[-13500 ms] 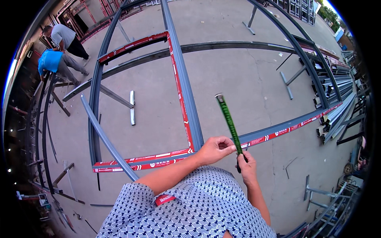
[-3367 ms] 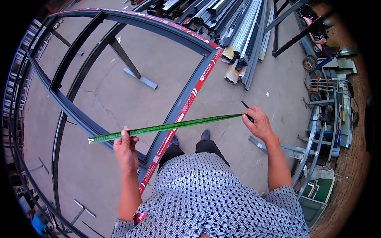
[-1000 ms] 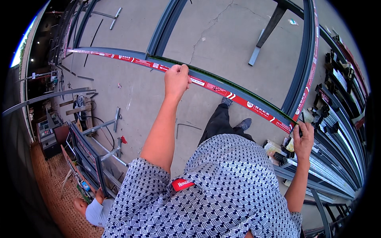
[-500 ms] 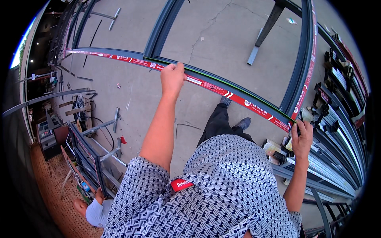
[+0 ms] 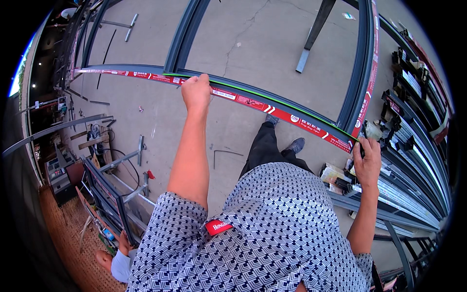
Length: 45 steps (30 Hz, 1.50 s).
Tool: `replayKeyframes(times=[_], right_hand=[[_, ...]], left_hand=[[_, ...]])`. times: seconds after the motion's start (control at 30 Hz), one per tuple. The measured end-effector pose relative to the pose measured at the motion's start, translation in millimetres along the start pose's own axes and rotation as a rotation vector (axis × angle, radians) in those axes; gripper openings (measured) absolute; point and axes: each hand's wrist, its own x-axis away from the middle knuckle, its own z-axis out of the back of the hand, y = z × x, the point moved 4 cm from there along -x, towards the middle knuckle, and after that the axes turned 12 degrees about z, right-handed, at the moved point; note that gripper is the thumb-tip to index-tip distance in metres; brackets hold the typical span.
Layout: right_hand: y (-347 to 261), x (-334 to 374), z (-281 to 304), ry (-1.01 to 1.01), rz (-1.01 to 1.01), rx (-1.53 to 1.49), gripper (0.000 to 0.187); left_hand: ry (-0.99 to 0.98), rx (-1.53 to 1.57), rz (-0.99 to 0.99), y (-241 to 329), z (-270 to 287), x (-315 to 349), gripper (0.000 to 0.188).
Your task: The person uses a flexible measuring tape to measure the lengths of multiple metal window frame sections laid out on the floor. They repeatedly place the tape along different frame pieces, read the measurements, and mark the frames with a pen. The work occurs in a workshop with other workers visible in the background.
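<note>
A green measuring tape [image 5: 272, 98] lies stretched along the top of a dark metal frame bar [image 5: 272, 108] covered with red and white protective film. My left hand [image 5: 196, 92] pinches the tape against the bar near its left part. My right hand [image 5: 368, 159] holds the tape's other end at the frame's right corner, where a second bar [image 5: 362, 63] runs away from me. A dark pen-like tool pokes out of the right hand.
Stacked metal profiles [image 5: 413, 160] lie at the right. A grey metal stand [image 5: 311, 41] sits inside the frame on the concrete floor. Racks and tools [image 5: 112, 170] stand at the left, where another person's sleeve [image 5: 119, 263] shows low down.
My left hand has slid left along the bar with the tape since a second ago. My right hand stays at the frame corner.
</note>
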Motion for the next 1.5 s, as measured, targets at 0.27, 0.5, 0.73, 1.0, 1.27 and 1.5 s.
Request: replayKeyframes(times=[0.27,0.5,0.73,1.0,1.27,1.5], right_hand=[[1.6,5.1,3.7,0.057,0.008,0.049,0.016],[17.1,10.0,2.4,0.059,-0.008,0.04,0.015],[18.4,5.3,-0.1,0.014,-0.025,0.02,0.017],[18.6,3.7,-3.7,0.0,-0.03,0.037,0.02],[9.5,-5.0,-6.0,0.004,-0.026,0.067,0.021],[2.1,-10.9,-5.3,0.023,-0.011,0.086,0.021]], left_hand=[[0.082,-0.312,-0.168,-6.9,2.9,-19.6,0.042],[0.023,-0.016,-0.019,-12.7,2.9,-14.6,0.026],[0.065,-0.026,-0.023,-6.7,4.9,-17.3,0.022],[0.065,0.008,-0.029,-0.3,6.1,-9.0,0.023],[0.101,-0.013,-0.075,0.5,16.3,-17.0,0.022],[0.11,-0.012,-0.092,4.7,19.7,-18.7,0.021]])
